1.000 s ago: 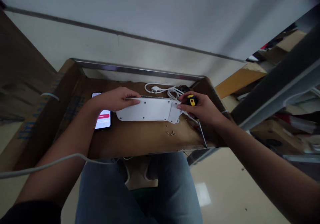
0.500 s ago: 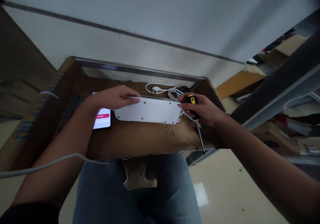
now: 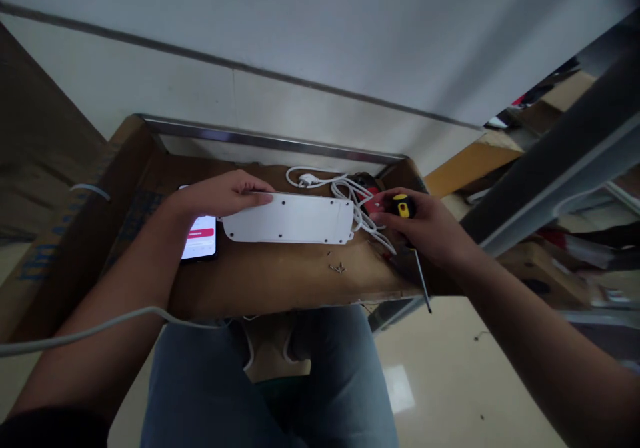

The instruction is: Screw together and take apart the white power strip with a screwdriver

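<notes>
Cardboard tray [image 3: 270,281], left hand [image 3: 227,191] gripping white casing [image 3: 290,220], right hand [image 3: 429,225] holding yellow-black screwdriver [image 3: 403,206]

Phone [image 3: 203,243] (lit up) lying flat; grey post [image 3: 545,155] slanting at right; shiny floor [image 3: 440,368].

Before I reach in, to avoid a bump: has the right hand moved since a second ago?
Yes: the right hand has moved rightward, judged against the loose screws.

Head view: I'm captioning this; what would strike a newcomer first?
The left hand grips a white casing, mid-picture against the cardboard tray. Left of it glows a smartphone, partly behind the left forearm. At right, the right hand holds a yellow-and-black screwdriver.
</notes>
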Action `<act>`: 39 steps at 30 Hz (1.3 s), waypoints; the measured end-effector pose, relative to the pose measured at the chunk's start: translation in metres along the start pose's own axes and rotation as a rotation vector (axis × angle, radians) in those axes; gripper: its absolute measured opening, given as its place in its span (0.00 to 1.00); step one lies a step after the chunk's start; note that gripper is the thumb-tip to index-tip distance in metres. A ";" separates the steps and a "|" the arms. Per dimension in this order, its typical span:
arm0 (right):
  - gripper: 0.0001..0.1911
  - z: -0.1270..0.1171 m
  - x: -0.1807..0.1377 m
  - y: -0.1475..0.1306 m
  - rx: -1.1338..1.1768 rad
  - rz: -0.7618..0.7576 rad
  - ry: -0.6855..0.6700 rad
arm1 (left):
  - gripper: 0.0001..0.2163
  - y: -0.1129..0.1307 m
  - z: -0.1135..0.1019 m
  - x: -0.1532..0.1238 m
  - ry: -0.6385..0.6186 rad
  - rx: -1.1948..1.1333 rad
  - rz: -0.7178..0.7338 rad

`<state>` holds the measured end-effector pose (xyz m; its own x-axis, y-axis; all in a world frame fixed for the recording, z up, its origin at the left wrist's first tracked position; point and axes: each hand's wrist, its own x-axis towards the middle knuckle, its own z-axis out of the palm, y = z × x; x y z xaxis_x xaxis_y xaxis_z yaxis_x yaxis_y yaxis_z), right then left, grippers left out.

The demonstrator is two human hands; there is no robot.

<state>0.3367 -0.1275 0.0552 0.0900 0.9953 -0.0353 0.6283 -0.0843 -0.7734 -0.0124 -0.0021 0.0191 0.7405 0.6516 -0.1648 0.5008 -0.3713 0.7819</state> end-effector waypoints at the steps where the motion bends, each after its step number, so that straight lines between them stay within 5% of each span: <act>1: 0.31 0.003 0.000 -0.002 -0.057 -0.046 -0.001 | 0.25 0.000 0.000 0.000 0.000 -0.031 -0.013; 4: 0.32 0.014 0.001 -0.013 -0.193 -0.188 -0.016 | 0.26 -0.001 0.001 0.000 0.014 -0.119 -0.058; 8: 0.49 0.028 0.002 -0.029 -0.532 -0.370 -0.142 | 0.28 -0.002 0.000 0.000 0.065 -0.177 -0.101; 12: 0.58 0.039 0.005 -0.043 -0.961 -0.417 -0.197 | 0.28 -0.002 0.000 0.000 0.053 -0.228 -0.079; 16: 0.58 0.046 0.009 -0.059 -1.137 -0.457 -0.291 | 0.27 -0.002 0.004 0.004 0.050 -0.236 -0.047; 25: 0.49 0.054 0.030 -0.068 -1.077 -0.493 -0.364 | 0.25 -0.010 0.008 0.006 0.049 -0.249 -0.034; 30: 0.49 0.050 0.049 -0.054 -0.877 -0.481 -0.368 | 0.22 -0.011 0.007 0.010 0.388 -0.256 0.052; 32: 0.50 0.047 0.058 -0.046 -0.822 -0.464 -0.354 | 0.24 -0.013 0.005 0.010 0.433 -0.292 0.058; 39: 0.47 0.058 0.069 -0.022 -0.759 -0.435 -0.397 | 0.43 -0.036 -0.012 0.000 0.132 -0.104 0.096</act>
<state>0.2840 -0.0546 0.0335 -0.4499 0.8783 -0.1620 0.8903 0.4268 -0.1584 -0.0360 0.0193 -0.0015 0.7136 0.7004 -0.0117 0.3770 -0.3700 0.8491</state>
